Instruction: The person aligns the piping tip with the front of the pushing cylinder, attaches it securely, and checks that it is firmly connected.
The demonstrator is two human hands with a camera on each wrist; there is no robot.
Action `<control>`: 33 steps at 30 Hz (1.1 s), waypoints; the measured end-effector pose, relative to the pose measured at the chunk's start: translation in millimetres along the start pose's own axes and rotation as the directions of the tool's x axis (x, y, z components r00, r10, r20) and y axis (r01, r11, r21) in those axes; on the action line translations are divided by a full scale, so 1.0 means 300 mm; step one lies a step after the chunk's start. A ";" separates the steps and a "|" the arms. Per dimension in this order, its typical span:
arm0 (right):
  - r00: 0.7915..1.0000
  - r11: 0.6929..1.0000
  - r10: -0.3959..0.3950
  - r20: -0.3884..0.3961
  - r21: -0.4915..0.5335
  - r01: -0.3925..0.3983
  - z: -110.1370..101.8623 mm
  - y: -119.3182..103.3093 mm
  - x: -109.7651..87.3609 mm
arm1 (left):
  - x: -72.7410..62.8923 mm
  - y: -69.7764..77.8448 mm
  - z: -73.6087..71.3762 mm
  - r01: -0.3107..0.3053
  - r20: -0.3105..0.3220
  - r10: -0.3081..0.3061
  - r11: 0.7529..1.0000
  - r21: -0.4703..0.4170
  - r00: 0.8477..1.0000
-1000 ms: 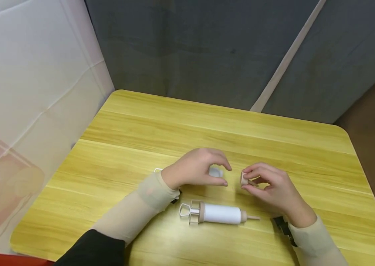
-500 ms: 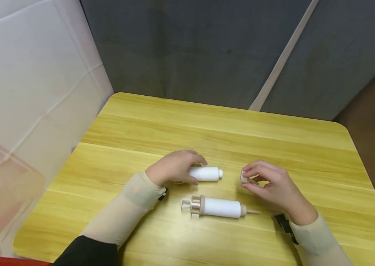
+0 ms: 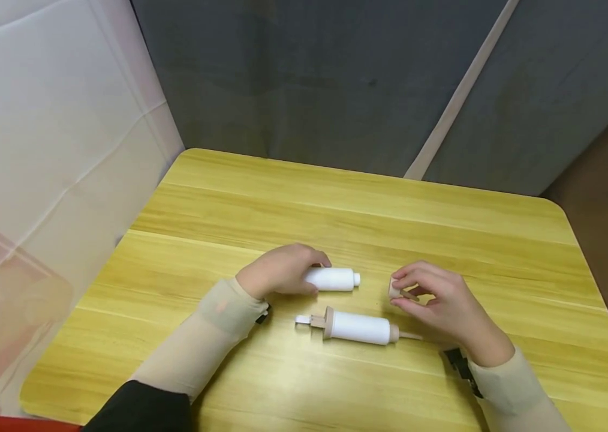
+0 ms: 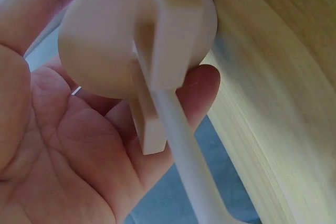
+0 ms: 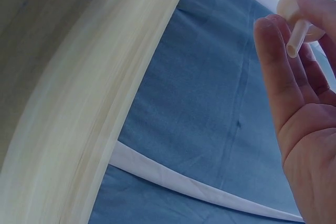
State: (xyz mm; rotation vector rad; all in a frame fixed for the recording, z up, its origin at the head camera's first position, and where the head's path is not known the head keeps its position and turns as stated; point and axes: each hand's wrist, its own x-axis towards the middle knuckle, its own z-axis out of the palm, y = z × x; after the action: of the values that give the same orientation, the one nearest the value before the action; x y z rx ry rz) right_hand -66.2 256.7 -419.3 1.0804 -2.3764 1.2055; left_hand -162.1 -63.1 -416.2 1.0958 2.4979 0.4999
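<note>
My left hand [image 3: 285, 270] grips a white-barrelled syringe [image 3: 331, 279] near its rear end; a short white tip points right. In the left wrist view its beige collar [image 4: 100, 40] with two tabs and the white plunger rod [image 4: 191, 161] show between thumb and fingers. My right hand [image 3: 441, 294] pinches a beige nozzle cap [image 3: 393, 289] with a thin tube, apart from that tip. The right wrist view shows the cap's hollow tube [image 5: 297, 40]. A second syringe [image 3: 360, 327], its beige nozzle fitted, lies between the hands, closer to me.
Everything sits over a wood-grain table [image 3: 261, 204] with rounded corners. A dark grey curtain [image 3: 309, 90] hangs behind it, and a pale cloth [image 3: 66, 120] hangs on the left.
My left hand has drawn back leftward, baring the white barrel and tip. The second syringe has rolled, its handle now seen edge-on. My right hand has barely moved.
</note>
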 end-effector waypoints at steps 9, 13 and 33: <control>1.000 1.000 0.003 -0.005 -0.028 -0.003 -0.001 0.000 0.008 | -0.005 -0.018 -0.010 -0.023 -0.058 0.022 1.000 -0.013 0.998; 1.000 1.000 -0.002 -0.007 -0.021 0.002 0.000 0.000 0.009 | -0.010 -0.006 -0.020 -0.083 -0.116 0.081 0.996 -0.012 0.990; 0.996 0.998 -0.054 -0.072 -0.038 0.051 0.004 -0.005 0.005 | -0.048 0.121 -0.050 -0.367 -0.292 0.369 0.928 0.064 0.882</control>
State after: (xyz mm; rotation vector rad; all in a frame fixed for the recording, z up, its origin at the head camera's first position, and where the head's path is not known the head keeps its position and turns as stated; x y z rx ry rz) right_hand -66.1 254.5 -418.2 1.0616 -2.2919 1.1593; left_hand -137.3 -53.3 -384.0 1.6199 2.5418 0.8202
